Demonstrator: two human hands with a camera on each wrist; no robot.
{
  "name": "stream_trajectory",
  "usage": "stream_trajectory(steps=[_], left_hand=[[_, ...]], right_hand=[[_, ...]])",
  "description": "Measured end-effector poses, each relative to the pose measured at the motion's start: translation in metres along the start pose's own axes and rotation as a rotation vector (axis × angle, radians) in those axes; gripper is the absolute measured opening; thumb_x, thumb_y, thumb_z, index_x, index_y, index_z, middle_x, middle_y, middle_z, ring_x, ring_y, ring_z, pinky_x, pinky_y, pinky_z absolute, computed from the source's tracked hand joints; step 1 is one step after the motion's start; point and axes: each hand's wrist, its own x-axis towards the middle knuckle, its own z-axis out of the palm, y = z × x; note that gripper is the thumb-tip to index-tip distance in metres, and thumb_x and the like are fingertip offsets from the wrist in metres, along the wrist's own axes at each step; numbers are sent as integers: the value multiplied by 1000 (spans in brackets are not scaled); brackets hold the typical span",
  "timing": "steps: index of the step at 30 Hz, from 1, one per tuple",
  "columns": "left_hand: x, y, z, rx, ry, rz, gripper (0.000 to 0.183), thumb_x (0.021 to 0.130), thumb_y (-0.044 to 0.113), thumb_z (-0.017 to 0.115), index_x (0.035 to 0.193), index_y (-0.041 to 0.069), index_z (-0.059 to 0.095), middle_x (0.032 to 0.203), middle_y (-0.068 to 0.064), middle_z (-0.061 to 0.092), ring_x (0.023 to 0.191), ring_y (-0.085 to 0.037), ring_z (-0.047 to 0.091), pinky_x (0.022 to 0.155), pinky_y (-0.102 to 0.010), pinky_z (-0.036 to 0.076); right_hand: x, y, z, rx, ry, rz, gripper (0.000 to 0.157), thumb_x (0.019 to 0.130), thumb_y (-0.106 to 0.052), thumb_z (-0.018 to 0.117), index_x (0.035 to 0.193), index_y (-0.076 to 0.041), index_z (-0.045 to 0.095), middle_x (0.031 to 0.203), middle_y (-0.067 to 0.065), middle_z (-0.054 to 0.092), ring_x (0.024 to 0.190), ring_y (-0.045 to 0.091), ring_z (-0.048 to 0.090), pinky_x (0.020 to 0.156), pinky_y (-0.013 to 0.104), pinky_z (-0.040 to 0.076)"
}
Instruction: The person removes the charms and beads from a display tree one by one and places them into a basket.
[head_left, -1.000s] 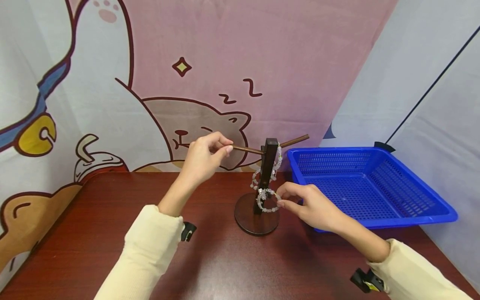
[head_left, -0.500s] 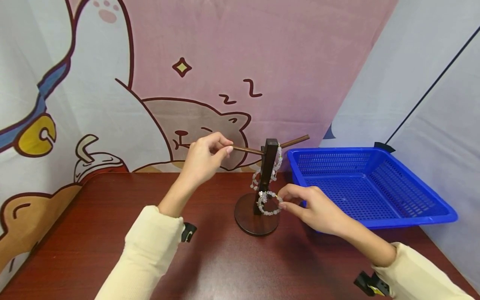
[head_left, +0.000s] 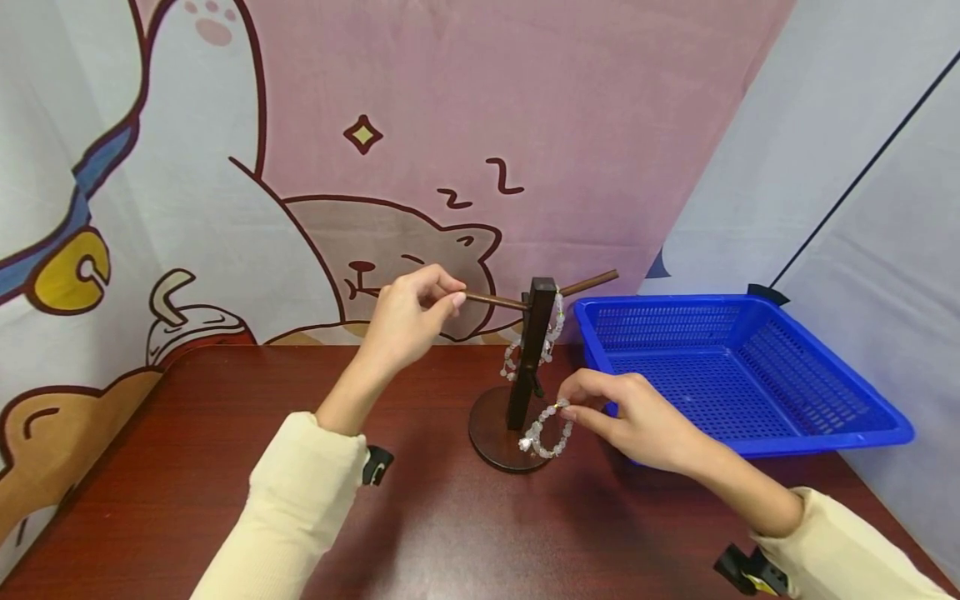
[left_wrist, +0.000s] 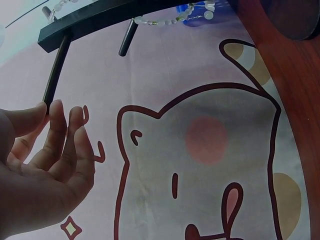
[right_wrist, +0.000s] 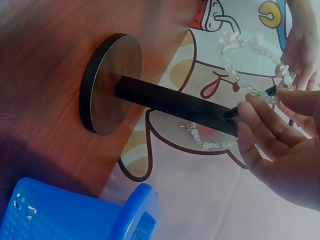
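Note:
A dark wooden display stand (head_left: 531,350) with a round base and side pegs stands upright on the table. The thumb and fingertips of my left hand (head_left: 408,315) pinch the end of its upper left peg (head_left: 495,299), seen closer in the left wrist view. In my right hand (head_left: 633,417), thumb and fingers pinch a clear beaded bracelet (head_left: 534,431) with a pale charm. It dangles in front of the stand, off the short lower peg (head_left: 537,384). Other beaded bracelets hang higher, one on the right (head_left: 559,317), another beads loop (head_left: 509,360) on the left, partly hidden behind the post.
A blue plastic basket (head_left: 840,444) sits at the right, close behind my right hand. The reddish-brown table (head_left: 247,467) spreads below both arms. Behind it hangs a cartoon-printed cloth (head_left: 600,108).
My right hand has drawn the bracelet off the lower peg, towards me and slightly to the right, and it now hangs free below the fingers. My left hand has stayed on the upper peg.

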Motion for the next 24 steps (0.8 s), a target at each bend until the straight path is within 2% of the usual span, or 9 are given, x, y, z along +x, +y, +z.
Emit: stream_trajectory(steps=[9,15,24], left_hand=[[0,-1,0,-1,3,5,6,87,6,63,90,3,66,72,-9,66,65,-20,59,59,-29,40],[0,-1,0,-1,0,0,7,87,7,63,91,3,66,72,-8,66,65,-18,59,59,-29,40],[0,0,1,-9,0,-14,7,87,7,63,91,3,66,70,-6,65,65,-18,58,61,-29,40]], right_hand=[[-4,4,-5,-26,3,20,23,80,2,68,89,-18,62,81,-13,61,72,2,57,63,23,46],[-8,8,-11,-43,10,45,22,79,3,69,87,-17,62,79,-16,61,70,2,58,62,22,47],[-14,11,-23,-64,37,54,27,78,6,68,87,-19,63,79,-14,61,70,2,58,64,20,47]])
